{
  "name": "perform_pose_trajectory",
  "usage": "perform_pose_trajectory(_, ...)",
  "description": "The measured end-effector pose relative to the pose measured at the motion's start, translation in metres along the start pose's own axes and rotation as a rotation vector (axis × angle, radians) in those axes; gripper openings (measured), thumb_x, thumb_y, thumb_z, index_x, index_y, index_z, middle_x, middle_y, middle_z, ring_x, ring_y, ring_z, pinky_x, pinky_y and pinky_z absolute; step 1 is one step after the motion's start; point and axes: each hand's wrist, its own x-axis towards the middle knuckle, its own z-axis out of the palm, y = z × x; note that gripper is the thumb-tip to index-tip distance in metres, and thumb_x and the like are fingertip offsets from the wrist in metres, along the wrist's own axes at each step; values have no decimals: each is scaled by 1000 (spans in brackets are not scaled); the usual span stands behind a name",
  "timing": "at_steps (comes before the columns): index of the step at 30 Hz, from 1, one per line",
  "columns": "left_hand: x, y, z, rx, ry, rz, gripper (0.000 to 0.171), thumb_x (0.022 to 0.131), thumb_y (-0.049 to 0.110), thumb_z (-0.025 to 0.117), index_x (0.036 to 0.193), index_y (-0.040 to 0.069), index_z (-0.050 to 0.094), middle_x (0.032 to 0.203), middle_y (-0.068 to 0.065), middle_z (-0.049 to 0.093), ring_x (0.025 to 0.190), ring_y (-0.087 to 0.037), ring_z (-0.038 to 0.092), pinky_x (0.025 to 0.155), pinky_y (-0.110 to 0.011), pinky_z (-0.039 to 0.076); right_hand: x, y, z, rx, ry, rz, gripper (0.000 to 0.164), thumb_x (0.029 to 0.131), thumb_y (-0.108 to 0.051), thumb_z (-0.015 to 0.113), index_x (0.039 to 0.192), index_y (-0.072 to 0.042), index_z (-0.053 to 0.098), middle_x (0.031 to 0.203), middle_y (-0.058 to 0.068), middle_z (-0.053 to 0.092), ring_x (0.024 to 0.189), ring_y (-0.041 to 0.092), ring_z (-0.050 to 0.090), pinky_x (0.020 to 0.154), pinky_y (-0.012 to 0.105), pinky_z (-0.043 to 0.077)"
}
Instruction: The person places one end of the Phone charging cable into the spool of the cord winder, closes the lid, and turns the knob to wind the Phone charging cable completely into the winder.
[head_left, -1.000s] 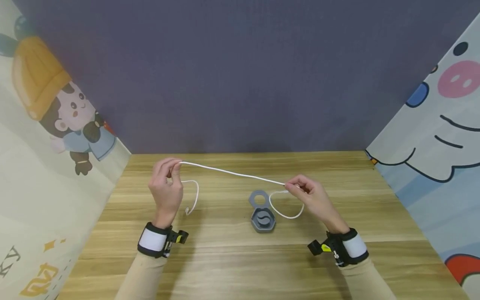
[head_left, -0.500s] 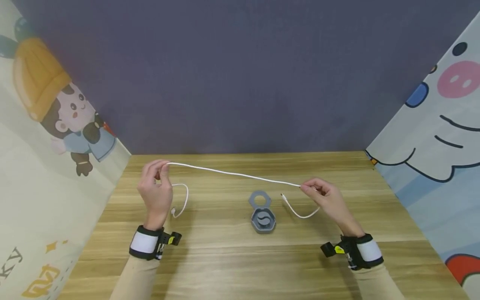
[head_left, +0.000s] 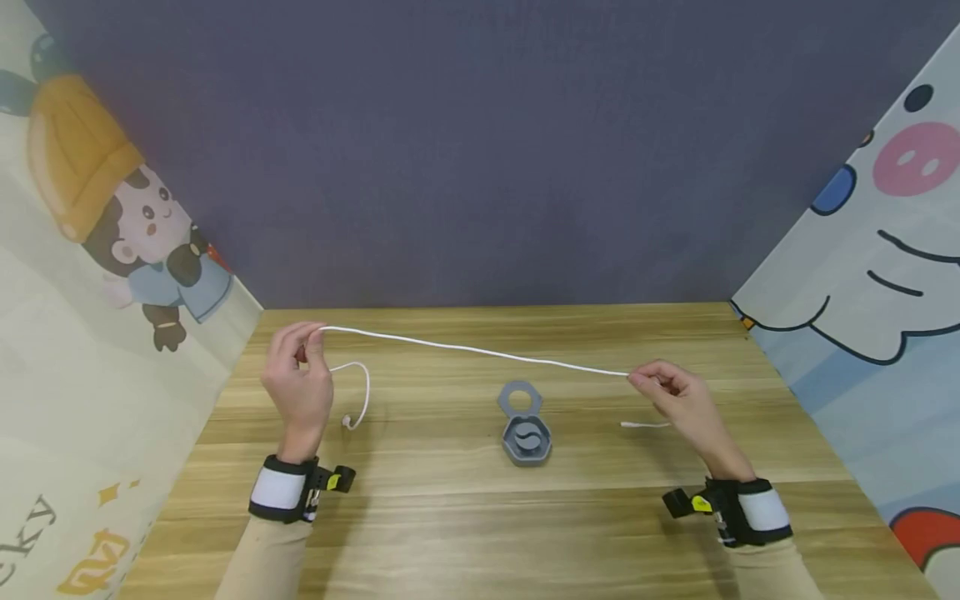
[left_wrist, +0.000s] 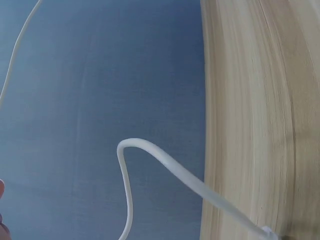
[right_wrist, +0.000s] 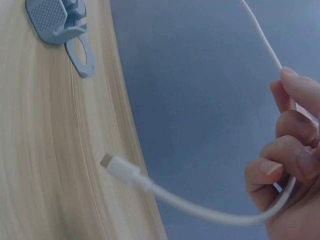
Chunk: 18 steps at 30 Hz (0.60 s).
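A white charging cable point(head_left: 472, 350) is stretched in the air between both hands, sloping down a little to the right. My left hand point(head_left: 300, 379) pinches it between thumb and fingers; a tail of cable curves down beside it to a plug point(head_left: 347, 422). On the other side my right hand point(head_left: 682, 404) pinches the cable too. In the right wrist view, the lower fingers curl round it and a white plug point(right_wrist: 122, 170) with a metal tip hangs free. Between the hands a grey hexagonal cable case point(head_left: 527, 442) sits on the table with its ring-shaped lid point(head_left: 520, 399) folded back.
The wooden table point(head_left: 465, 533) ends against a dark blue-grey wall panel point(head_left: 480, 150). Side walls with cartoon prints stand at left and right. Each wrist wears a strapped camera.
Both hands have moved apart, the left one leftward and the right one rightward. The cable span between them has grown longer, and the right tail has shortened. The grey case has stayed put.
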Motion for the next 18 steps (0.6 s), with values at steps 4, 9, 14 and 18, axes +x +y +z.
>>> perform_pose_trajectory(4, 1, 1, -3, 9, 5, -7, 8, 93, -5, 70, 94, -12, 73, 96, -26, 70, 76, 3, 45, 65, -10, 34, -1, 5, -7, 18, 13, -2, 18, 103, -15, 65, 108, 1, 70, 61, -10, 41, 51, 9, 36, 44, 33, 32)
perform_pose_trajectory(9, 1, 0, -6, 8, 3, -16, 8, 94, -4, 69, 94, -11, 74, 97, -25, 71, 76, 3, 46, 65, -11, 34, -4, 9, -13, 48, 31, 6, 18, 103, -13, 64, 108, 4, 69, 59, -10, 39, 48, 10, 34, 42, 35, 30)
perform_pose_trajectory(14, 0, 1, -8, 11, 15, -27, 8, 93, -6, 69, 94, -12, 74, 97, -26, 71, 75, 3, 46, 65, -11, 33, -5, 13, -16, 44, 33, 8, 18, 103, -12, 64, 108, 5, 69, 60, -10, 42, 49, 9, 36, 41, 34, 31)
perform_pose_trajectory(18, -1, 5, -7, 27, 26, -34, 7, 92, -10, 67, 92, -15, 71, 95, -30, 69, 74, 3, 43, 64, -10, 31, -5, 16, -15, 44, 50, -10, 15, 102, -9, 64, 105, 6, 69, 62, -10, 46, 51, 10, 37, 41, 34, 30)
